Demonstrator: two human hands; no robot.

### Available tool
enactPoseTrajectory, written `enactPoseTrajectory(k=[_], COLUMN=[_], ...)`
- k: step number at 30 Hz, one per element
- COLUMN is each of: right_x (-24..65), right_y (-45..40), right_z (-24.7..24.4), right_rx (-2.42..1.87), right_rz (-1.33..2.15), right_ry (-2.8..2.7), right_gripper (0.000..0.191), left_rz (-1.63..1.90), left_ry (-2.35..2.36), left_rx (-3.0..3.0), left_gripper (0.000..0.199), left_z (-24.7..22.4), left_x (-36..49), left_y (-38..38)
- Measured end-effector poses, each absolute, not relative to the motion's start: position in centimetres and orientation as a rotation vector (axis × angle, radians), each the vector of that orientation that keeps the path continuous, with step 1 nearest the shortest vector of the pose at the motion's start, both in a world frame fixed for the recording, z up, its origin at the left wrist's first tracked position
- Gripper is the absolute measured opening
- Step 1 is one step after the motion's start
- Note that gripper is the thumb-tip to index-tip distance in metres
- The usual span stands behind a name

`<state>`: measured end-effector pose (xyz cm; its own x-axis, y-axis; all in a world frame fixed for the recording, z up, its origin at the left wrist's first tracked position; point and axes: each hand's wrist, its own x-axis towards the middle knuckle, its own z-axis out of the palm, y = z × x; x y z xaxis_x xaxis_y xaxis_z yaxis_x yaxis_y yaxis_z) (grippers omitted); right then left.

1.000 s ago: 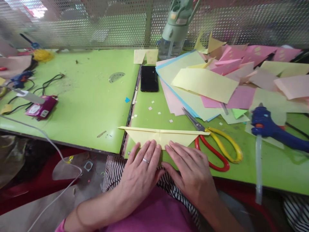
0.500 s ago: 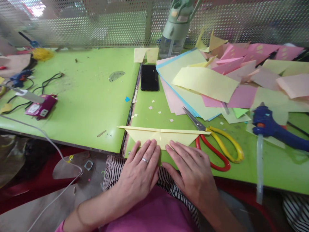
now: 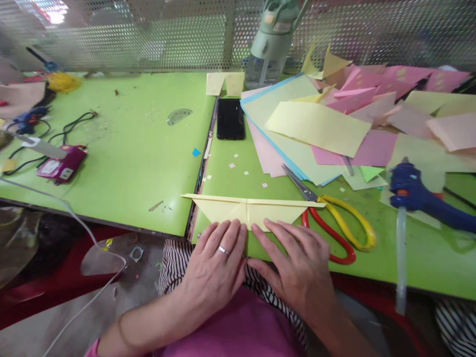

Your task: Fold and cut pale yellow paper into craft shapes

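A folded sheet of pale yellow paper (image 3: 238, 208) lies on the green table at its near edge, with a narrow strip along its far side and a crease down the middle. Flat on the paper's near edge rest the fingertips of my left hand (image 3: 219, 263), which wears a ring. My right hand (image 3: 297, 267) touches the same edge further right, fingers stretched and spread, thumb apart. Scissors (image 3: 305, 191) with one red and one yellow handle lie half spread beside the paper, their pivot close to its right tip.
A phone (image 3: 230, 119) and a water bottle (image 3: 271, 47) stand beyond the paper. Coloured sheets (image 3: 320, 126) pile up at the right, near a blue glue gun (image 3: 420, 193). At left are a protractor (image 3: 179, 116) and a purple power socket (image 3: 62, 163). A gap (image 3: 203, 173) divides the tables.
Both hands have slid slightly toward my body, and the right fingers have spread a little more. The folded paper and the scissors stay in place.
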<state>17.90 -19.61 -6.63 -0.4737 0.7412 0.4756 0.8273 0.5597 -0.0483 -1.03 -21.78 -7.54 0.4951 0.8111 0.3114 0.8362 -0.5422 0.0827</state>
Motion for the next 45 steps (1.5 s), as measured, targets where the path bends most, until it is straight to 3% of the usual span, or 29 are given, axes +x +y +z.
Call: enactPoseTrajectory(k=[25,30,37,45], right_x=[18.5,19.5,18.4,17.9], right_y=[-19.9,-19.9,-18.5,-17.4], right_z=[-6.5,-6.5,-5.9,-6.0], right_rx=[-1.287,-1.398,-1.441,-1.472], right_rz=[-0.145,-0.234,-0.097,-0.072], right_ry=[-2.357,-2.231,-2.141,-2.129], right_gripper=[0.050,0.037,0.019,0.018], left_rz=[-0.500,-0.519,-0.504,-0.504], left_ry=[-1.449,-1.461,-1.463,-1.465], left_rx=[-2.654,-2.634,-2.620,-2.620], left_gripper=[0.050,0.051,0.051,0.051], left_z=[-7.4,-7.4,-7.7,-7.6], left_x=[-0.7,-0.6,-0.5,-0.3], left_y=[-21.4,-21.4,-21.5,-21.5])
